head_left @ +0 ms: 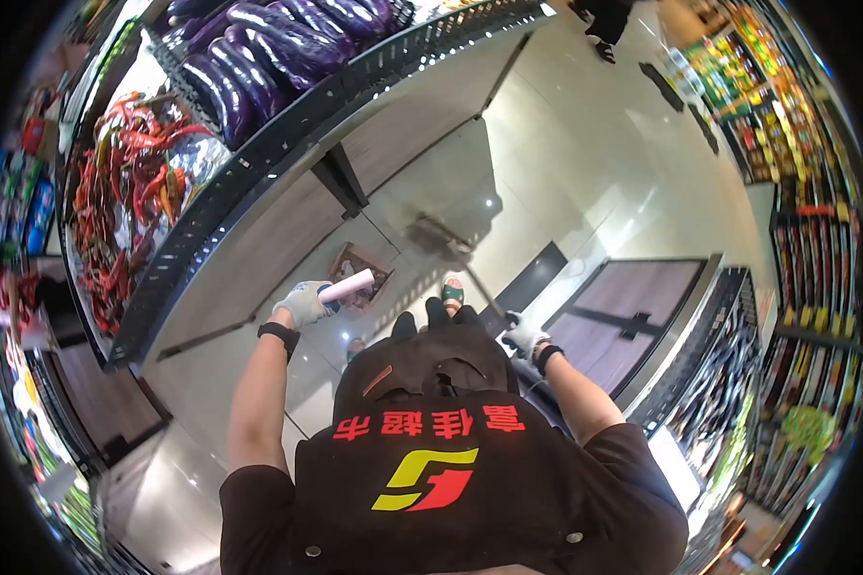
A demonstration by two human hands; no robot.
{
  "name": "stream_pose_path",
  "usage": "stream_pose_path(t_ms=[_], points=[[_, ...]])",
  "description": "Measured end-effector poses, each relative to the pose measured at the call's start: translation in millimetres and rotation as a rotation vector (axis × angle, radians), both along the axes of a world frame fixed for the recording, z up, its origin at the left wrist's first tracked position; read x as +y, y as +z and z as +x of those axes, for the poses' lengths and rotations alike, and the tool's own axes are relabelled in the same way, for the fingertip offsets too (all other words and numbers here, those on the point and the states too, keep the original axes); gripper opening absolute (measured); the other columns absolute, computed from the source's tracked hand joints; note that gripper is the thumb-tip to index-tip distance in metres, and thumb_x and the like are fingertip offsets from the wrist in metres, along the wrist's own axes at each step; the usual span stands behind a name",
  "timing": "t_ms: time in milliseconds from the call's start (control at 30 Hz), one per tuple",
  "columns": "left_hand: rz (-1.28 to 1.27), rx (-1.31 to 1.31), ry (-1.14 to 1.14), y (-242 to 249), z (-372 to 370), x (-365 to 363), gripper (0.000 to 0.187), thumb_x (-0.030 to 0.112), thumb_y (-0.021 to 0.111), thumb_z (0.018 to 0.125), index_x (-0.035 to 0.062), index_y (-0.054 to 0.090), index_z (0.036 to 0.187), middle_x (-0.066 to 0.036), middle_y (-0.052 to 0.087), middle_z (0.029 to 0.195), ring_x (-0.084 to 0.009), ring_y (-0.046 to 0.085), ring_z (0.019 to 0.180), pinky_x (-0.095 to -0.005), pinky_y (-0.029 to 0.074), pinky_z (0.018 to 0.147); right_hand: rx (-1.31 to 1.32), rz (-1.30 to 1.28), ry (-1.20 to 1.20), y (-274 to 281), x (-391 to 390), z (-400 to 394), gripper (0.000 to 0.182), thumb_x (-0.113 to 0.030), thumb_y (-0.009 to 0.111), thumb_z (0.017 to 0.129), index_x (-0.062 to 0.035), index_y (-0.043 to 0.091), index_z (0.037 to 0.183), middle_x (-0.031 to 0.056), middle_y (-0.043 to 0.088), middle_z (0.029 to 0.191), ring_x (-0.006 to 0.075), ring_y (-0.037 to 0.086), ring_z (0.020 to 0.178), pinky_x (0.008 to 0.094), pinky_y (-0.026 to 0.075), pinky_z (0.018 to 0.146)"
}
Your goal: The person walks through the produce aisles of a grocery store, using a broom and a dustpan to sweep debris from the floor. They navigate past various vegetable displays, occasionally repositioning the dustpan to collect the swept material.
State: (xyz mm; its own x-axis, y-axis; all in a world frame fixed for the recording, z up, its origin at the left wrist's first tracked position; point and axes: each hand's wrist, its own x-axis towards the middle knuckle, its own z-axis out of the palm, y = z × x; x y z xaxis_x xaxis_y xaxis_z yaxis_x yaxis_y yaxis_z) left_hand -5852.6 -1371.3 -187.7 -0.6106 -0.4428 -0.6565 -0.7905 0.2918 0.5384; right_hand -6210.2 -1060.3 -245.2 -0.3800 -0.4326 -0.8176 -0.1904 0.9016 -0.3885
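Note:
My left hand (307, 303), in a pale work glove, is closed round a thick pinkish-white handle (350, 285). Just beyond that handle a reddish-brown dustpan (378, 272) rests on the floor with some debris in it; the handle hides part of the pan. In a similar glove, my right hand (524, 334) is wrapped round the thin pole of a broom (486, 299). The pole slants forward and left to the broom's head (441, 236), which is blurred against the floor tiles to the right of the dustpan.
A produce stand with eggplants (268, 57) and red chili peppers (129, 182) runs along the left. Another stand (657, 393) is close on my right. Pale tiled floor (566, 144) stretches ahead towards stocked shelves (815, 259) and a person's legs (604, 24).

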Motion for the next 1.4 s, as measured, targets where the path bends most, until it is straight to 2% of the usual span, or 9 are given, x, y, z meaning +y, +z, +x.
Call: stream_pose_path(t_ms=[200, 533, 633, 700, 800, 900, 1000, 1233, 1400], points=[[-0.08, 0.118, -0.24, -0.4, 60.6, -16.7, 0.019, 0.02, 0.065, 0.069, 0.0102, 0.062, 0.085, -0.013, 0.065, 0.081, -0.0298, 0.061, 0.074, -0.0364, 0.047, 0.069, -0.096, -0.149, -0.774, -42.2, 67.6, 51.7, 0.008, 0.0, 0.059, 0.071, -0.0052, 0.056, 0.076, 0.005, 0.051, 0.054, 0.0149, 0.043, 0.039, 0.0299, 0.033, 0.036], [-0.093, 0.005, -0.498, 29.8, 135.4, -3.9, 0.022, 0.018, 0.065, 0.069, 0.0112, 0.062, 0.091, -0.012, 0.064, 0.093, -0.0327, 0.059, 0.089, -0.0396, 0.047, 0.076, -0.258, -0.122, -0.941, -79.5, 38.3, 240.1, 0.016, -0.006, 0.06, 0.074, -0.0118, 0.049, 0.085, 0.0055, 0.047, 0.053, 0.0143, 0.037, 0.033, 0.0292, 0.028, 0.029], [-0.114, 0.022, -0.517, 10.3, 138.7, 5.9, 0.026, 0.015, 0.068, 0.066, 0.0113, 0.062, 0.091, -0.011, 0.064, 0.09, -0.0307, 0.06, 0.084, -0.0383, 0.048, 0.072, -0.048, -0.365, -0.668, -130.0, 32.7, 319.2, 0.026, -0.008, 0.06, 0.074, -0.0071, 0.051, 0.099, 0.0033, 0.05, 0.058, 0.0177, 0.052, 0.049, 0.0345, 0.04, 0.04], [-0.072, 0.016, -0.511, 3.6, 130.5, 6.8, 0.026, 0.015, 0.068, 0.067, 0.0116, 0.062, 0.091, -0.011, 0.064, 0.089, -0.0311, 0.06, 0.083, -0.0383, 0.048, 0.071, -0.383, -0.042, -0.59, -43.6, -4.6, 345.7, 0.03, -0.011, 0.059, 0.074, -0.0048, 0.053, 0.103, 0.0089, 0.055, 0.061, 0.0244, 0.058, 0.054, 0.0329, 0.045, 0.046], [-0.022, 0.072, -0.503, 4.4, 123.2, 8.9, 0.025, 0.017, 0.068, 0.067, 0.0114, 0.061, 0.091, -0.011, 0.065, 0.084, -0.032, 0.06, 0.08, -0.0383, 0.048, 0.071, 0.397, -0.57, 0.733, -57.9, 7.8, 371.7, 0.012, -0.025, 0.061, 0.074, -0.014, 0.066, 0.074, 0.0101, 0.062, 0.073, 0.025, 0.06, 0.069, 0.037, 0.046, 0.063], [-0.041, 0.074, -0.531, -2.7, 120.7, 6.4, 0.024, 0.019, 0.068, 0.067, 0.0122, 0.062, 0.089, -0.011, 0.065, 0.083, -0.0314, 0.06, 0.078, -0.0378, 0.048, 0.07, -0.269, -0.186, -0.081, 19.6, -20.8, 367.6, 0.025, -0.02, 0.058, 0.068, -0.0067, 0.063, 0.088, 0.0158, 0.062, 0.077, 0.0265, 0.061, 0.072, 0.0353, 0.046, 0.06], [-0.036, 0.071, -0.523, -2.1, 130.4, 2.5, 0.024, 0.021, 0.068, 0.067, 0.0125, 0.062, 0.089, -0.011, 0.065, 0.083, -0.0314, 0.06, 0.078, -0.0379, 0.047, 0.07, -0.013, -0.363, 0.028, -64.0, 31.3, 376.8, 0.028, -0.022, 0.06, 0.066, -0.0044, 0.062, 0.088, 0.0173, 0.062, 0.076, 0.0283, 0.061, 0.072, 0.0354, 0.046, 0.06], [-0.057, -0.032, -0.448, 13.9, 172.7, 27.1, 0.027, 0.019, 0.067, 0.069, 0.0124, 0.062, 0.095, -0.01, 0.064, 0.092, -0.0299, 0.06, 0.086, -0.0386, 0.047, 0.074, -0.258, -0.17, -0.624, 5.6, 67.2, 292.9, 0.063, -0.002, 0.065, 0.071, -0.0075, 0.046, 0.131, 0.0082, 0.062, 0.065, 0.0142, 0.054, 0.043, 0.0274, 0.041, 0.037], [-0.05, -0.12, -0.425, 21.3, 191.6, 61.4, 0.032, 0.022, 0.066, 0.071, 0.0111, 0.061, 0.101, -0.011, 0.063, 0.101, -0.0317, 0.059, 0.094, -0.0406, 0.046, 0.081, -0.161, -0.205, -0.837, -41.0, 103.7, 228.6, 0.01, -0.008, 0.056, 0.079, -0.0099, 0.055, 0.088, 0.0057, 0.054, 0.056, 0.0139, 0.042, 0.033, 0.0283, 0.032, 0.029]])
